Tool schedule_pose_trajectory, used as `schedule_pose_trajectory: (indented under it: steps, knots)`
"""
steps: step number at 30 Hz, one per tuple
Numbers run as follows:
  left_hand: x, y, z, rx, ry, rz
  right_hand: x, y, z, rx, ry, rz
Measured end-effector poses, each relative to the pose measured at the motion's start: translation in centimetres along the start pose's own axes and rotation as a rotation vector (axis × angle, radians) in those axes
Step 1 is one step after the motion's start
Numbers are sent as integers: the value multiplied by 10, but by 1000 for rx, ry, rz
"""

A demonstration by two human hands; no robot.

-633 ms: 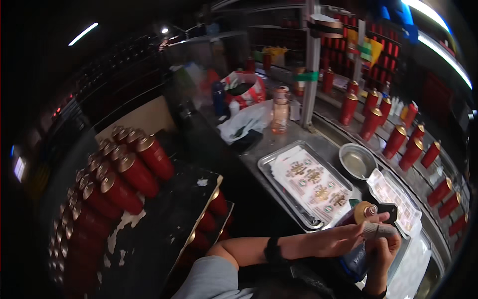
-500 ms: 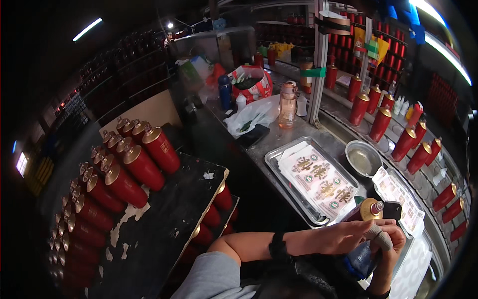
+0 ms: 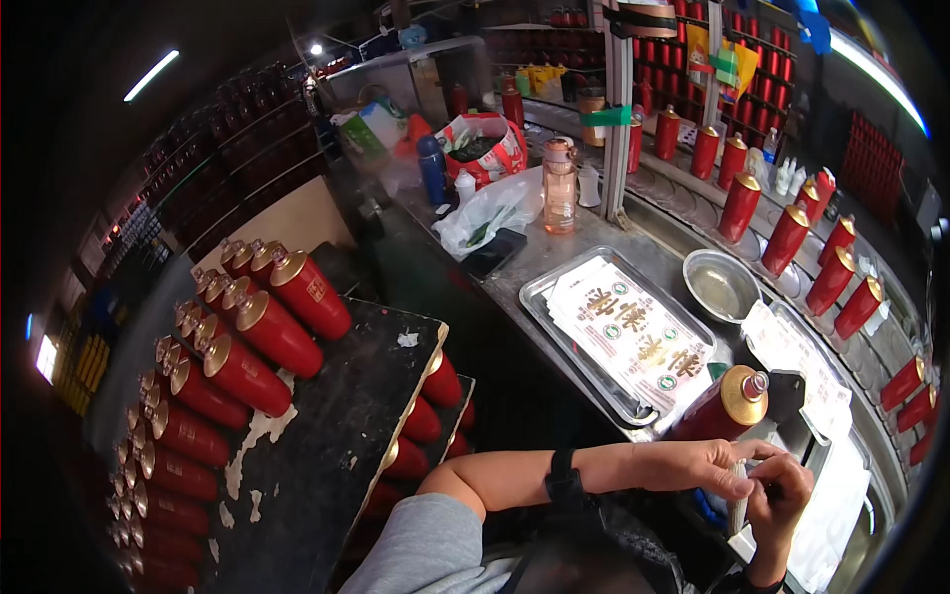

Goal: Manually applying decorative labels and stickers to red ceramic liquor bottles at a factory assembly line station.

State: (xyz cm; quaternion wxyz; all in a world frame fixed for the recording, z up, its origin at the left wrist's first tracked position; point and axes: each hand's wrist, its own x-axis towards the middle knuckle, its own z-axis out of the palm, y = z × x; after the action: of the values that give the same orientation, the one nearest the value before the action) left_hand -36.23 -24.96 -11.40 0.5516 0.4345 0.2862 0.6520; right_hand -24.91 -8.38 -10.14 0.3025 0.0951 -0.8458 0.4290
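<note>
Both my hands are close together at the lower right, in front of a red bottle (image 3: 727,404) with a gold shoulder. Between them is a small, pale, ribbed strip (image 3: 738,498) that looks like fabric. My left hand (image 3: 714,466), its wrist wearing a black band, pinches the strip between thumb and fingers. On the strip's other side, my right hand (image 3: 780,492) has its fingers curled against it. Neither hand grips the bottle. Just beyond lies a metal tray (image 3: 555,348) holding printed label sheets (image 3: 621,319).
A metal bowl (image 3: 720,285) of liquid and a second tray of labels (image 3: 813,381) sit to the right. Red bottles (image 3: 789,239) line the conveyor. At left, many more crowd a dark table (image 3: 327,436). A pink water bottle (image 3: 559,188) stands farther back.
The view has shifted slightly. My hands have drawn down from the red bottle, which shows more fully. The pale strip, earlier around a finger, now hangs downward between my hands.
</note>
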Motion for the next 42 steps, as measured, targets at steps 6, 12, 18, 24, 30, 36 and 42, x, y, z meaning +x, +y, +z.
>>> schedule_pose_trajectory:
  steps: [6,12,18,24,30,36,42]
  knots:
    - [5,-13,-7,235,-75,-25,-6,0,6,299,39,298]
    - [9,-2,4,24,23,100,-7,7,1,484,58,452]
    - [4,8,16,1094,285,257,-12,35,4,715,8,514]
    - [1,3,16,1159,346,259,-13,13,19,693,192,602]
    - [-2,4,15,1620,447,195,-22,11,20,162,290,142]
    - [-2,-1,15,1689,536,239,-23,6,29,285,324,255]
    - [-1,-6,9,1690,588,210,-12,2,26,401,210,383]
